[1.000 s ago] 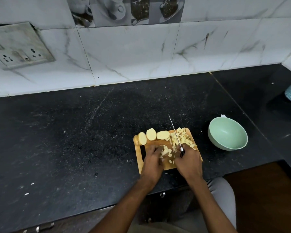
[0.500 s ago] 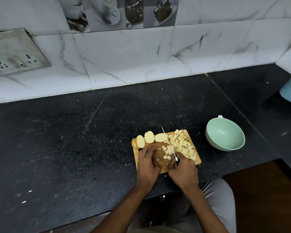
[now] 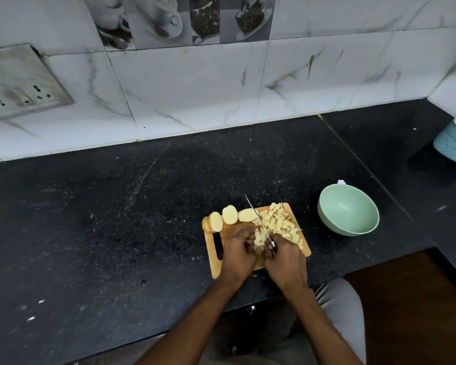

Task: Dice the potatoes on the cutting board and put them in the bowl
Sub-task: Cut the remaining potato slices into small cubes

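Potato pieces (image 3: 258,239) lie mid-board on the wooden cutting board (image 3: 213,262), pinned under the left hand (image 3: 238,252), its fingers curled down onto them; the exact fingertip contact is hidden. A heap of finished dice (image 3: 279,223) fills the board's right half, and three uncut potato halves (image 3: 229,214) sit along its far left edge, cut faces up. Judged handling: raw potato is firm and dense but wet on its cut faces, so it likely slides on wood; best held from above with knuckles forward, tips tucked back from the blade. Small dice are light and scatter easily; scooping or scraping them off the board probably suits better than pinching. The right hand (image 3: 287,262) is wrapped tight round the dark handle of the knife (image 3: 259,222), the thin blade angled away and leftward, running between the held pieces and the heap. Both forearms come in from the near edge, wrists low and close together. The green bowl (image 3: 324,206) stands empty on the black desk (image 3: 116,219), near the board's right side, apart from it. A blue basket (image 3: 448,148) with pale pieces sits at far right.
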